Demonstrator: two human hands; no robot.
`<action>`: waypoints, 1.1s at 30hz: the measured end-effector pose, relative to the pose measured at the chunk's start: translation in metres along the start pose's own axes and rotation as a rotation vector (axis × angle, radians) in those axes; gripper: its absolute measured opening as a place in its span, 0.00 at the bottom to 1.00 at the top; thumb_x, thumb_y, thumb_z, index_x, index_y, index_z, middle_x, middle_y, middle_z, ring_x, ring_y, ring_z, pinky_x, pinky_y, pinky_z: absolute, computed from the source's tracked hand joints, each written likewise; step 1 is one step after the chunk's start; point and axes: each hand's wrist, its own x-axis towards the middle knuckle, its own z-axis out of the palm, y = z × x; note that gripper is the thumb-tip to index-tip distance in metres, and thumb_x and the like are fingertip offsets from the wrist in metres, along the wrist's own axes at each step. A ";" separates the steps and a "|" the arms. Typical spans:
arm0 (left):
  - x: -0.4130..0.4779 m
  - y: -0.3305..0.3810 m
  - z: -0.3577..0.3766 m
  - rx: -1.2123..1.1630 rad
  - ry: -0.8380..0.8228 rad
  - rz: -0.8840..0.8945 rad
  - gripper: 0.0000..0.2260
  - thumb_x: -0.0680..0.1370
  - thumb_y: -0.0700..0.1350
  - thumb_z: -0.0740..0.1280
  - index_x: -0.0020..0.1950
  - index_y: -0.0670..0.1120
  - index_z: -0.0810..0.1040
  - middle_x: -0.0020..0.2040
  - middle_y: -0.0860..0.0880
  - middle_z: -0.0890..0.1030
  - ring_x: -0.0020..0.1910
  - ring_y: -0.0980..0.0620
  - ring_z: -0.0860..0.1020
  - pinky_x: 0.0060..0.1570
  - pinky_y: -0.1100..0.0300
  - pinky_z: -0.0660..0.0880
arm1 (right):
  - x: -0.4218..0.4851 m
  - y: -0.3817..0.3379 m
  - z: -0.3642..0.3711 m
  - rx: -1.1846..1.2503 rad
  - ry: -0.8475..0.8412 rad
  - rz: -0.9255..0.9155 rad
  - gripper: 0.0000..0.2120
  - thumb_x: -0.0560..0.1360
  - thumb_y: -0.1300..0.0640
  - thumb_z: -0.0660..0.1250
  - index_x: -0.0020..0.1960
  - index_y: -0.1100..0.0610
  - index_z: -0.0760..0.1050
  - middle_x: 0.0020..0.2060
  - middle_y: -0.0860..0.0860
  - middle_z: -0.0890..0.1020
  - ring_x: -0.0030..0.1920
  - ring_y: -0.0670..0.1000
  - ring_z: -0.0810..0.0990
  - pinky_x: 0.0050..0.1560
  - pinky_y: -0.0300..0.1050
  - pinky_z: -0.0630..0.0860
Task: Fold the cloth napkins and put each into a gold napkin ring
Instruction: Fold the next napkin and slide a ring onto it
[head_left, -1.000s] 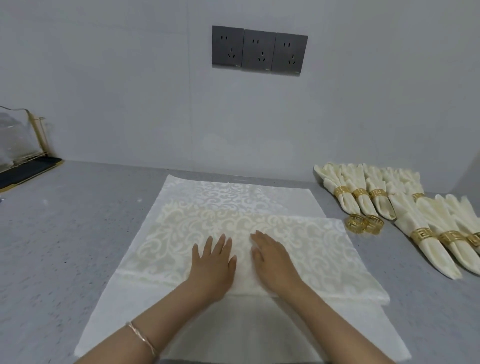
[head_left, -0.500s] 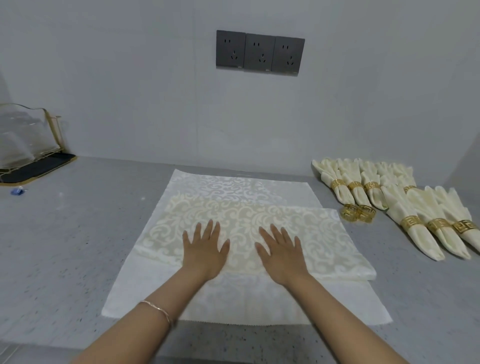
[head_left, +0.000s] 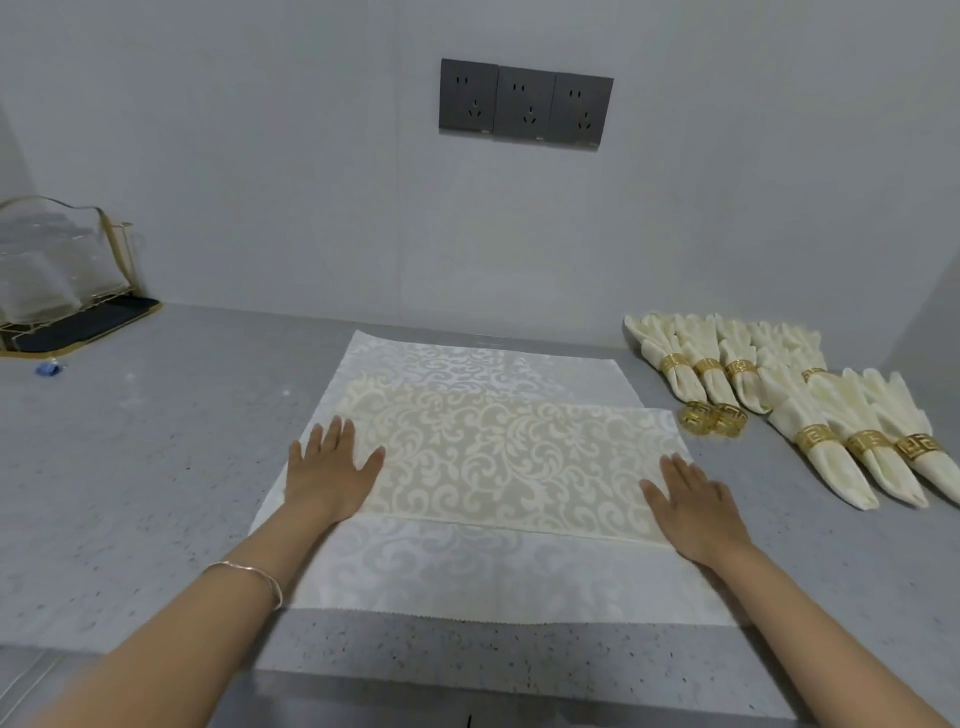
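**Item under work:** the cloth napkin (head_left: 509, 462) lies flat on the counter (head_left: 156, 467) straight ahead of me. One flap is turned over, so a cream patterned band crosses its middle. A strip of single layer shows beyond the band, and a wider one shows on my side.

**Step in hand, as I judge it:** flattening and setting that fold. To do it well, I should:
- press evenly with flat palms along the band's near crease;
- work any air outward to the ends;
- square the band's ends with the napkin's side edges before the next fold (the right end appears to overhang the lower layer slightly, worth correcting now);
- avoid dragging, since the cloth looks smooth and would likely slide.

**Pose:** my left grip (head_left: 332, 467) lies palm down at the napkin's left end. Its fingers are straight and spread, thumb out toward the centre, clamped on nothing. My right grip (head_left: 696, 512) lies palm down at the napkin's right end, on the near crease, fingers straight and apart, likewise holding nothing. Both forearms reach in across the napkin's near edge.

**Other items:** two loose gold napkin rings (head_left: 714, 418) lie just right of the napkin's far right corner. The finished napkins (head_left: 841, 467) lie further right.
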 end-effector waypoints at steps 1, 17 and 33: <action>-0.001 0.001 0.000 0.000 0.001 0.002 0.32 0.80 0.63 0.43 0.79 0.47 0.43 0.79 0.50 0.42 0.78 0.48 0.42 0.75 0.48 0.41 | 0.000 -0.004 -0.003 0.002 0.001 -0.005 0.32 0.80 0.38 0.42 0.78 0.54 0.43 0.78 0.51 0.44 0.77 0.52 0.43 0.75 0.54 0.42; -0.002 0.003 0.005 -0.025 0.061 -0.027 0.33 0.80 0.63 0.42 0.79 0.45 0.41 0.79 0.45 0.41 0.77 0.47 0.40 0.75 0.50 0.39 | 0.125 -0.223 -0.030 0.128 -0.146 -0.380 0.35 0.72 0.34 0.62 0.71 0.55 0.64 0.69 0.51 0.66 0.69 0.54 0.65 0.67 0.50 0.65; -0.001 0.001 0.007 -0.164 0.129 -0.029 0.34 0.81 0.62 0.44 0.77 0.43 0.37 0.79 0.47 0.40 0.77 0.50 0.40 0.75 0.53 0.37 | 0.112 -0.328 -0.031 0.475 -0.105 -0.761 0.03 0.73 0.56 0.70 0.43 0.54 0.76 0.43 0.46 0.78 0.47 0.48 0.76 0.49 0.42 0.72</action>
